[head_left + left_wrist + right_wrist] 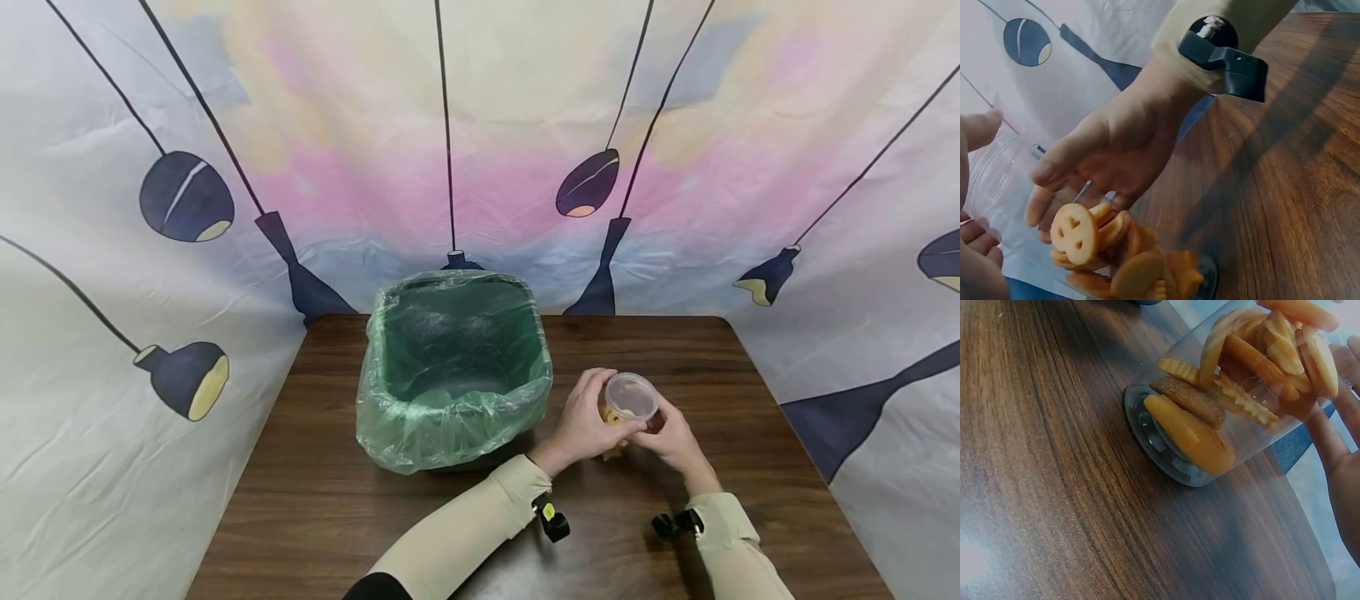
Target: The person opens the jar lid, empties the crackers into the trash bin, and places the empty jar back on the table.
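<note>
A clear plastic jar (632,398) of golden-brown snack pieces stands on the table, its round see-through top facing up. From one side my left hand (587,422) grips it near the top, thumb laid across the front. My right hand (677,442) holds the opposite side, the two thumbs close together. In the left wrist view, a round snack piece (1074,234) with face-like holes shows through the wall. The right wrist view shows crinkled sticks and oval pieces (1191,440) near the jar's base, with fingers of the left hand (1335,450) along the far side.
Left of the jar stands a bin lined with a translucent green bag (450,425), its mouth facing up. Both are on a dark wood table (300,500). A cloth backdrop (360,125) printed with lamps hangs around the table's far and side edges.
</note>
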A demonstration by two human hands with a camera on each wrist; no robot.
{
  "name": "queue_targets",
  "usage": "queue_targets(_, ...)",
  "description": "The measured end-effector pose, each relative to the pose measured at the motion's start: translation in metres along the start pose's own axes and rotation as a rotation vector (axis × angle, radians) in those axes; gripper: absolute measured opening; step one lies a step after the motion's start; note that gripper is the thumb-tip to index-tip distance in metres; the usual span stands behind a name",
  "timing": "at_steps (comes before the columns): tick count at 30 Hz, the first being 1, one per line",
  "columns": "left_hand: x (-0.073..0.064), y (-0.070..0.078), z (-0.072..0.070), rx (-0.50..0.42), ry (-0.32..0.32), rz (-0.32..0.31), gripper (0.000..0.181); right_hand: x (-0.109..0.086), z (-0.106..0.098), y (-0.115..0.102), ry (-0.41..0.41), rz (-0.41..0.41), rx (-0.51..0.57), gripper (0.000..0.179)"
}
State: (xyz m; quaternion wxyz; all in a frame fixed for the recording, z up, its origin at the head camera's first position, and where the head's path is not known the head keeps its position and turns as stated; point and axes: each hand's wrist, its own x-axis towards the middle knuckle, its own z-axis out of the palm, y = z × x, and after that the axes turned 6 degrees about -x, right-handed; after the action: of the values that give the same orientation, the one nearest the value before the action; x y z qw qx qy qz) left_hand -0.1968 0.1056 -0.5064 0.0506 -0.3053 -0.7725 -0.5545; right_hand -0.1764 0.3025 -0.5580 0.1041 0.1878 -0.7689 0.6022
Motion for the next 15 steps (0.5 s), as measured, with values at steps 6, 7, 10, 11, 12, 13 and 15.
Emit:
queue_targets(6, 0.003, -0.003, -0.005, -0.039, -0.074, 0.021, 0.082, -0.001, 0.0, -0.001, -0.002, 0.023, -0.011, 0.069)
queue_targets(7, 0.004, -0.003, -0.006, -0.046, -0.081, 0.025, 0.083, -0.001, 0.0, -0.001, -0.001, 0.026, -0.013, 0.069)
queue_targets(10, 0.008, -0.003, -0.009, -0.075, -0.112, 0.028, 0.083, 0.0, 0.0, -0.001, 0.003, 0.03, -0.026, 0.069)
queue_targets(11, 0.01, -0.003, -0.01, -0.09, -0.124, 0.025, 0.083, 0.0, 0.0, -0.001, 0.005, 0.032, -0.029, 0.069)
queue_targets(12, 0.011, -0.003, -0.011, -0.108, -0.138, 0.024, 0.082, 0.0, 0.0, -0.001, 0.007, 0.032, -0.032, 0.068)
queue_targets(13, 0.012, -0.003, -0.012, -0.126, -0.155, 0.018, 0.081, 0.0, 0.0, -0.001, 0.008, 0.032, -0.03, 0.068)
queue_targets(15, 0.013, -0.004, -0.014, -0.155, -0.19, 0.003, 0.08, 0.0, 0.0, 0.0, 0.006, 0.023, -0.015, 0.069)
